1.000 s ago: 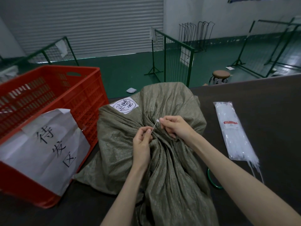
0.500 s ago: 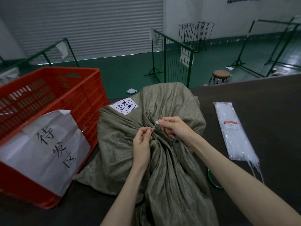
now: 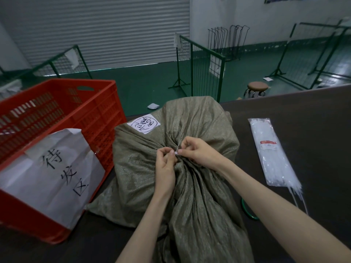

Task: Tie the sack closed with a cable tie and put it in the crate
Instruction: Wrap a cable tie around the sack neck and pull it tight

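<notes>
The sack (image 3: 191, 118), olive-green and woven, lies on the dark table (image 3: 307, 118) just beside the red crate (image 3: 98, 111), not in it. Its neck is gathered into tight folds at the middle. A thin white cable tie (image 3: 178, 147) stands up from those folds. The left hand (image 3: 165, 168) has its fingers curled in, and thumb and forefinger pinch the tie at its small white head. The right hand (image 3: 198, 151) meets it from the other side, fingers bent, fingertips pinching the tie right next to the left thumb. Both hands rest on the gathered cloth.

A white label (image 3: 143, 123) with handwriting sticks to the sack beyond the hands. A paper sign (image 3: 53, 173) hangs on the crate's near wall. To the right, well apart from the sack, lies a clear pack of cable ties (image 3: 273, 154). A green ring (image 3: 247, 211) shows at the sack's right edge.
</notes>
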The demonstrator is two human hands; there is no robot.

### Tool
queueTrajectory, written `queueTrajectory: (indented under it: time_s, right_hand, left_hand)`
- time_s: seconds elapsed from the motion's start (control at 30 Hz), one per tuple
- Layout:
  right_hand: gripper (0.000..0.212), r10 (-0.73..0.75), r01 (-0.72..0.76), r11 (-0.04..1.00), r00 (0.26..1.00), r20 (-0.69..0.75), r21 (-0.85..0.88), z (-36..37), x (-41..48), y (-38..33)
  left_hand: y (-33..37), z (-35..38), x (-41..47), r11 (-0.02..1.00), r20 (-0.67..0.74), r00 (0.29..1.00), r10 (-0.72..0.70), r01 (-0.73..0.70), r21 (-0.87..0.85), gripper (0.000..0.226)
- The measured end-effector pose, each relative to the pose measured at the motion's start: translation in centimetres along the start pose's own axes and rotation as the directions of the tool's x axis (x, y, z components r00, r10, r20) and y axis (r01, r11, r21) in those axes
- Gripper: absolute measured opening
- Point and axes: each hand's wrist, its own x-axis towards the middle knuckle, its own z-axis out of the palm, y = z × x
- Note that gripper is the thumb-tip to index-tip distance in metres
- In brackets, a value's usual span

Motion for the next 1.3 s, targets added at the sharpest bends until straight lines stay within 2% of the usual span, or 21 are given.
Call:
queueTrajectory:
  time_s: [0.13,0.27,0.43,0.57,0.73,0.83,0.97,1.07,1.2,1.3]
  right_hand:
    - [0.025,0.012,-0.012,0.999,1.0,-0.004,0.053,0.1,0.0,0.1]
    - [0.023,0.031,-0.029,0.995,0.999,-0.022,0.096,0.3,-0.1,0.0]
    - [0.02,0.012,-0.009,0.969,1.0,-0.012,0.246,-0.9,-0.3,-1.0]
    - [0.035,-0.027,0.028,0.993,1.0,-0.005,0.111,-0.9,0.0,-0.7]
    - [0.034,-0.008,0.007,1.0,1.0,0.016,0.014,-0.7,0.0,-0.3]
    - [0.034,0.023,-0.024,0.999,1.0,0.02,0.03,-0.7,-0.1,-0.3]
    - [0.033,0.021,-0.017,0.999,0.996,-0.084,0.042,-0.7,-0.2,-0.2]
    - [0.03,0.039,-0.018,0.989,0.988,-0.147,0.145,-0.7,-0.2,-0.2]
    - [0.03,0.056,0.003,0.965,0.975,-0.214,0.264,-0.9,-0.5,-0.7]
    - [0.034,0.027,0.068,0.941,0.961,-0.274,0.332,-1.8,-0.3,-1.9]
  left_hand:
    - [0.2,0.0,-0.3,0.999,0.032,0.999,0.037,-0.038,0.023,0.011]
    - [-0.1,-0.3,-0.3,0.998,0.07,0.997,0.012,-0.017,0.062,0.012]
    - [-0.1,-0.3,-0.4,0.995,0.059,0.998,0.024,-0.03,0.1,0.018]
    - [-0.1,-0.5,-0.4,0.983,0.129,0.991,0.026,-0.05,0.179,0.019]
    - [-0.1,-0.7,-0.5,0.975,0.137,0.99,0.018,-0.047,0.217,0.02]
    - [0.2,-0.5,-0.5,0.976,0.113,0.994,0.003,-0.028,0.215,0.021]
    - [0.3,-0.4,-0.3,0.965,0.127,0.992,-0.016,-0.018,0.261,0.018]
    - [0.5,-0.7,-0.4,0.953,0.147,0.989,-0.017,-0.028,0.3,0.014]
    - [1.3,-1.3,-0.6,0.917,0.207,0.978,0.026,-0.106,0.385,0.016]
    - [1.9,-2.0,-0.6,0.834,0.256,0.961,0.1,-0.221,0.506,0.02]
